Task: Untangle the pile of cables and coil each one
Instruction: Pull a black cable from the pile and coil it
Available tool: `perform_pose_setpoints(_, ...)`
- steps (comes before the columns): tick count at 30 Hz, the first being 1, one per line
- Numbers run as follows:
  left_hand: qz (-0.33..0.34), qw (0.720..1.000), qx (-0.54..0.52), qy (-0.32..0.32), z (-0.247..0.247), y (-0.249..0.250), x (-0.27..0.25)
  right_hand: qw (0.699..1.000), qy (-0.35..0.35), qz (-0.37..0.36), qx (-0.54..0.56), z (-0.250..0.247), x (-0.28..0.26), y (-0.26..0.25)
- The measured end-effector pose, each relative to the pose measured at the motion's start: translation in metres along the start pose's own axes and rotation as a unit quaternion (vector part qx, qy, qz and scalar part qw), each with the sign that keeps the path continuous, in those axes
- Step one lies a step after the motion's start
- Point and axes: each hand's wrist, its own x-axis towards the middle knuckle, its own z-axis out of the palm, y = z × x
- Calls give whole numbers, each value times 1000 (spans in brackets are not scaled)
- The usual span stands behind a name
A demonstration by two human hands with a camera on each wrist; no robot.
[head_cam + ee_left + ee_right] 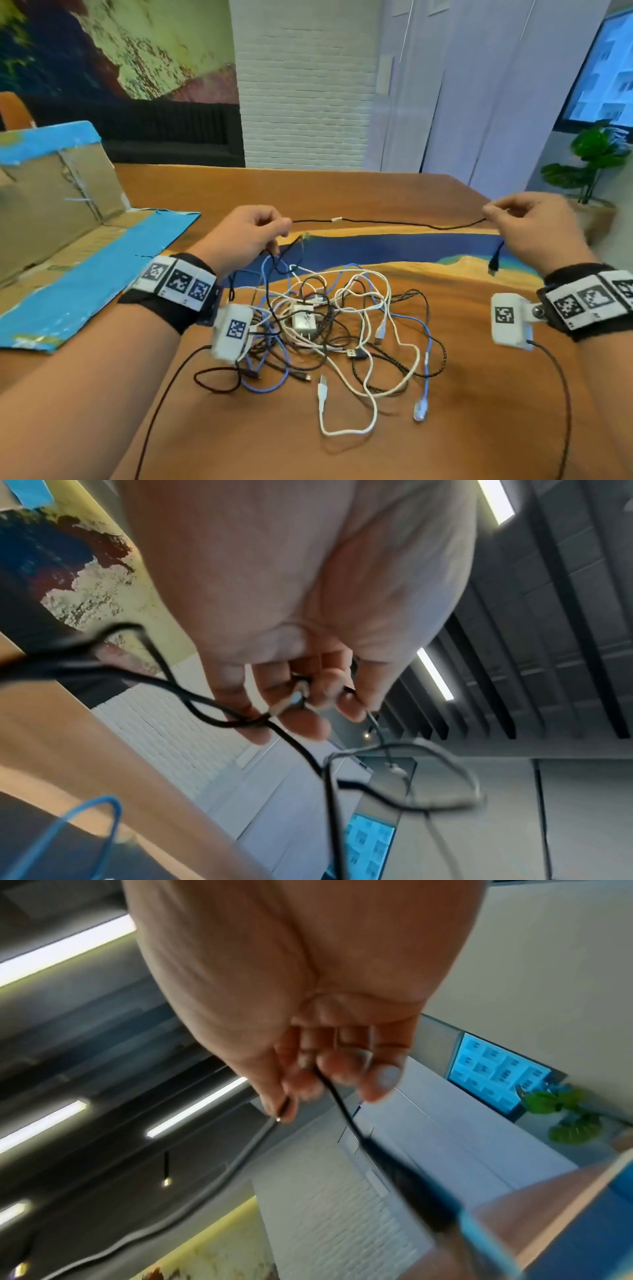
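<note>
A thin black cable (387, 222) stretches taut above the table between my two hands. My left hand (253, 233) pinches it at the left; from there it drops into the tangled pile of cables (335, 325) below. My right hand (534, 222) pinches the other end, and the cable's black plug (493, 265) dangles under that hand. In the left wrist view my fingers (308, 696) curl round the black cable (219, 704). The right wrist view shows the black cable (342, 1110) leaving my curled fingers (346, 1072). The pile mixes white, blue and black cables round a white charger (305, 322).
The wooden table (376, 445) has a blue resin stripe across it. A flattened cardboard box with blue edges (68, 222) lies at the left. A potted plant (589, 164) stands past the table's right corner. Thin dark leads run from both wrist cameras toward me.
</note>
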Motion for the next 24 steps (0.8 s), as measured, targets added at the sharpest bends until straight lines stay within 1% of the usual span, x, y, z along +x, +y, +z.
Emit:
perform_pose_setpoints(2, 15, 999, -12, 49, 2, 5, 7, 991, -105, 18, -80, 14, -7, -8)
perform_pose_setpoints(3, 24, 998, -4, 65, 4, 8, 9, 983, -143, 4, -119, 22, -14, -15)
perform_pose_setpoints(4, 35, 997, 6, 75, 7, 13, 11, 978, -160, -20, -134, 32, -20, -22)
perform_pose_setpoints(6, 59, 994, 37, 80, 15, 20, 15, 975, -177, -65, -115, 48, -34, -43)
perform_pose_setpoints(7, 65, 993, 56, 77, 20, 21, 17, 969, -206, -82, -111, 57, -42, -54)
perform_pose_setpoints(8, 65, 993, 74, 69, 25, 21, 19, 956, -253, -92, -115, 67, -48, -62)
perform_pose_setpoints(10, 51, 992, 105, 47, 33, 18, 22, 920, -353, -90, -145, 87, -58, -74)
perform_pose_setpoints(12, 30, 992, 117, 32, 37, 11, 23, 887, -415, -91, -181, 107, -65, -75)
perform_pose_setpoints(14, 15, 993, 112, 30, 38, 3, 22, 868, -430, -116, -218, 126, -65, -69)
perform_pose_setpoints(15, 9, 994, 109, 31, 38, -1, 21, 866, -423, -127, -237, 132, -64, -67)
perform_pose_setpoints(16, 3, 994, 107, 31, 38, -4, 20, 870, -411, -128, -240, 135, -61, -66)
perform_pose_setpoints(17, -1, 994, 108, 30, 37, -7, 20, 883, -394, -122, -223, 134, -56, -66)
perform_pose_setpoints(19, -11, 993, 113, 29, 34, -11, 19, 917, -354, -100, -155, 124, -42, -70)
perform_pose_setpoints(20, -16, 993, 114, 29, 32, -11, 18, 927, -343, -92, -122, 116, -35, -73)
perform_pose_setpoints(21, -19, 993, 112, 29, 31, -11, 18, 928, -347, -86, -106, 109, -29, -75)
perform_pose_setpoints(22, -20, 994, 106, 30, 30, -10, 18, 922, -362, -86, -106, 104, -25, -76)
perform_pose_setpoints(24, -12, 995, 92, 28, 31, -8, 18, 892, -415, -88, -155, 107, -30, -77)
